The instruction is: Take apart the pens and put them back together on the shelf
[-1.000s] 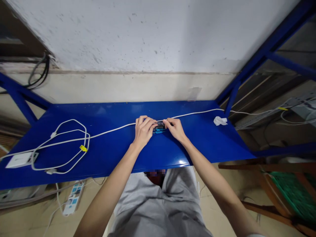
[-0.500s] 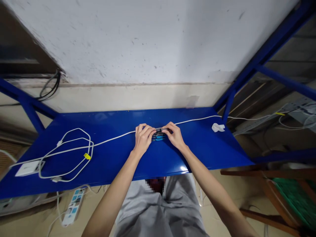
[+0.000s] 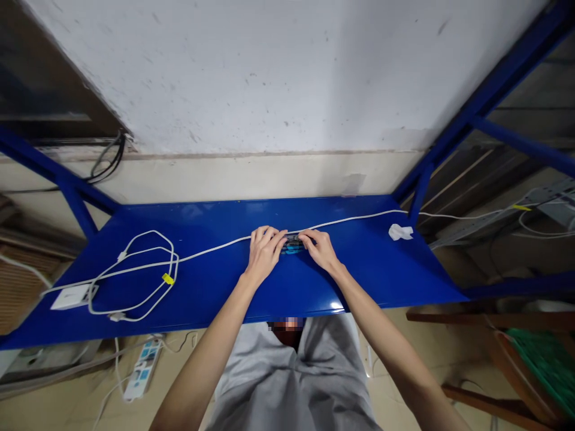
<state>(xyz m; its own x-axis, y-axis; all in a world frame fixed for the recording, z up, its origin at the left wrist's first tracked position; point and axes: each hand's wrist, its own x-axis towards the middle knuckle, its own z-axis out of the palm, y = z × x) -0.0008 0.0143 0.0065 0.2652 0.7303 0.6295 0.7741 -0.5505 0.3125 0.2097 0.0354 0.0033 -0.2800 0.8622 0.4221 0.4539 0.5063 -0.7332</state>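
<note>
In the head view, a small pile of thin black and blue pieces [image 3: 293, 246] lies on the blue tabletop [image 3: 215, 281]; their kind is too small to make out. My left hand [image 3: 266, 251] closes its fingertips on the pile's left end. At the right end, my right hand [image 3: 320, 248] pinches it between thumb and fingers. Both hands partly cover the pieces. Just behind them, a long white cable [image 3: 224, 245] runs across the table.
A looped white cable with a yellow tag [image 3: 168, 279] lies at the left, over a white box [image 3: 74, 297]. Crumpled white tissue [image 3: 400, 231] is at the right. Blue frame posts [image 3: 420, 188] stand at both sides, the wall behind. A power strip [image 3: 142, 368] is on the floor.
The view has shifted slightly, so things on the table appear a little further right. Both hands stay at the pile, which sits lower between the fingers.
</note>
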